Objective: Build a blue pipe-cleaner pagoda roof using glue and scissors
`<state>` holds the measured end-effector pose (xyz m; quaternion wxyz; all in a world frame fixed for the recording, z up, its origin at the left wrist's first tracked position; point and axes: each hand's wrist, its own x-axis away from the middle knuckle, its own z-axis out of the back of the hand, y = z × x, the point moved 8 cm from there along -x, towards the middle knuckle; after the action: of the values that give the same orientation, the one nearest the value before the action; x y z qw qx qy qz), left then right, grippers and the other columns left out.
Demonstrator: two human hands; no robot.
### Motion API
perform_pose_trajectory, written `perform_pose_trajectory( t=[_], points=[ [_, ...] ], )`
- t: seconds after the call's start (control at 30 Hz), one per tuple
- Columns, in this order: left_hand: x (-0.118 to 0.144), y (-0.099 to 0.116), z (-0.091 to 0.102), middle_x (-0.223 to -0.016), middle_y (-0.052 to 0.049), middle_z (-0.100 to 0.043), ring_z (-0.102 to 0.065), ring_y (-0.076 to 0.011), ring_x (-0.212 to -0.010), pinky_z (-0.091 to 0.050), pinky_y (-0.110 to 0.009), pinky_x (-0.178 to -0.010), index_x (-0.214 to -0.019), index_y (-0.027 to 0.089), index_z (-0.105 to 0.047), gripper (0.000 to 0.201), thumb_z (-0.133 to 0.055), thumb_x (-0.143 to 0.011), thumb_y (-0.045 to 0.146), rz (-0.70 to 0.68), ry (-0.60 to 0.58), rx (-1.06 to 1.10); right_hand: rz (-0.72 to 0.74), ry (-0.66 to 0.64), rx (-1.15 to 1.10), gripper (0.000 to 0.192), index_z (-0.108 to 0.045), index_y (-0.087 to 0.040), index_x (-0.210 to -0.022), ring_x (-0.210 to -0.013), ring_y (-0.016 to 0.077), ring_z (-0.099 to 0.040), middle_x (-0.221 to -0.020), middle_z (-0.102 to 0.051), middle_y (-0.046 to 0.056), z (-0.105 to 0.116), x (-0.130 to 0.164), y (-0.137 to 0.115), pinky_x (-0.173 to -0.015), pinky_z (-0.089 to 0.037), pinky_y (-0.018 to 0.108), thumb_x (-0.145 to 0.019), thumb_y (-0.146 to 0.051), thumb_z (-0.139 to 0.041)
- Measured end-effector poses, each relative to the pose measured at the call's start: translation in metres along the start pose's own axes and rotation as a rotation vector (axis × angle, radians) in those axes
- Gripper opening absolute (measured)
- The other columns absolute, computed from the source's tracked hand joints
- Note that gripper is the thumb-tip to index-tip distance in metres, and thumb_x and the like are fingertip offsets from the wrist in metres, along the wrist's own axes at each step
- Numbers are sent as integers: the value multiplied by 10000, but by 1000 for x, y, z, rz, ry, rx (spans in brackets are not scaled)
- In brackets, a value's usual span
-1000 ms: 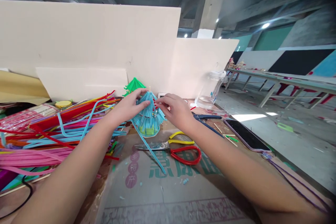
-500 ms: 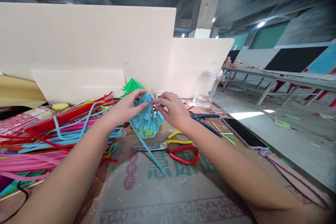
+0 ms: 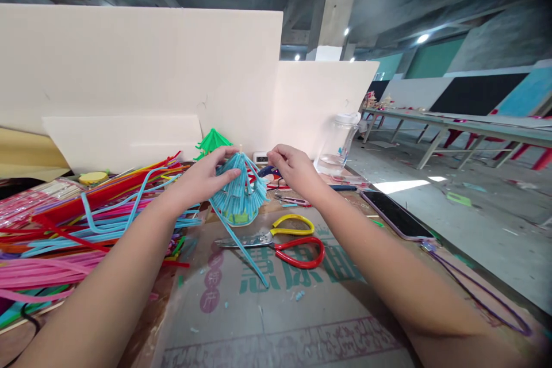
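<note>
A small tiered cone of light-blue pipe cleaners (image 3: 239,204) stands on the work surface, a long blue strand trailing from its base toward me. My left hand (image 3: 211,175) grips its upper left side, thumb in front and fingers behind. Off to the right of the cone, my right hand (image 3: 293,167) is raised with thumb and fingertips pinched together. Whatever it may hold is too small to make out. Below both hands lie scissors (image 3: 276,241) with one yellow and one red handle.
Loose coloured pipe cleaners (image 3: 99,224) heap up on the left. A green umbrella-shaped piece (image 3: 213,141) stands behind the cone, before a white board (image 3: 142,63). To the right are a clear water jug (image 3: 338,144), a phone (image 3: 394,213) with a purple cord, and small pliers (image 3: 293,200).
My right hand has left the cone and moved a little to the right, its fingers now pinched. My left hand keeps its hold on the cone.
</note>
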<state>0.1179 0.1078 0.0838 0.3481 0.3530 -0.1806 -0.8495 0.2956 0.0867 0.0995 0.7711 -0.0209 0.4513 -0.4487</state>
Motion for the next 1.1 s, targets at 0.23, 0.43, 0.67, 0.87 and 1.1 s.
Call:
perform_pose_trajectory(
  t=[0.23, 0.43, 0.67, 0.87, 1.1],
  points=[
    [0, 5, -1, -1347, -73, -563, -530, -257, -1233, -426, -427, -1038, -1302, 249, -498, 497, -547, -874, 497, -22, -7, -44, 52, -60, -144, 103, -646, -180, -858, -751, 143, -571, -805, -652, 9, -9, 6, -17, -688, -407, 261, -881, -247, -571],
    [0, 2, 1, -1364, -94, -549, -514, -253, -1258, -401, -429, -1063, -1326, 224, -472, 530, -544, -875, 493, -10, 21, -64, 366, -131, 51, 161, -713, -191, -919, -824, 164, -569, -855, -644, 48, -18, 15, -47, -728, -413, 285, -919, -208, -553],
    [-1, 1, 1, -1357, -90, -554, -522, -252, -1248, -411, -421, -1053, -1322, 228, -474, 524, -544, -875, 492, -13, 17, -64, 429, -49, 198, 215, -730, -192, -971, -844, 179, -567, -871, -657, 64, -20, 17, -42, -759, -413, 307, -947, -219, -518],
    [-1, 0, 0, -1344, -86, -562, -529, -249, -1240, -422, -415, -1045, -1316, 227, -479, 507, -541, -879, 477, -36, 14, -68, 501, -8, 244, 226, -740, -194, -1012, -799, 175, -564, -857, -663, 68, -19, 19, -42, -714, -402, 305, -949, -227, -526],
    [-1, 2, 0, -1349, -83, -556, -522, -247, -1248, -420, -409, -1046, -1320, 230, -471, 516, -548, -878, 485, -35, 12, -61, 350, -24, 174, 137, -703, -177, -925, -791, 161, -554, -832, -657, 44, -21, 16, -40, -722, -382, 291, -916, -236, -580]
  ],
)
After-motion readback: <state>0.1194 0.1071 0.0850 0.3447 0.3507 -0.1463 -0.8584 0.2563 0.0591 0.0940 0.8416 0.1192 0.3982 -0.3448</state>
